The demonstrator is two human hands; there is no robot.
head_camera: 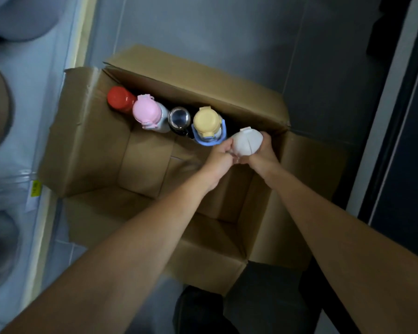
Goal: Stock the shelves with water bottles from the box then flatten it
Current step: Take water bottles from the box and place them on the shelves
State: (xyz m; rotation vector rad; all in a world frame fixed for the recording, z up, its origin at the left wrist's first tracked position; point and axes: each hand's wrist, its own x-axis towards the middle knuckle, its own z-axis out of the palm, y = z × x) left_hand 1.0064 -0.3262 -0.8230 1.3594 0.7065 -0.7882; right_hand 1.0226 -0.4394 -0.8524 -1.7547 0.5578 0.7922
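The fingers (266, 138) of both hands curl round the white-capped water bottle (247, 141). The left hand (219, 157) is on its near-left side and the right hand (263, 154) on its right, in the far right corner of the open brown cardboard box (87, 141). Along that far wall 4 more stand close in a row: a yellow-lidded bottle with blue strap (206, 122), a steel-topped black bottle (179, 119), a pink-lidded bottle (146, 112) and a red bottle (120, 98). The near half of the box floor lies open. The flaps splay over the grey tiled floor (227, 25). The yellow sticker (36, 188) at left is too blurred to read.
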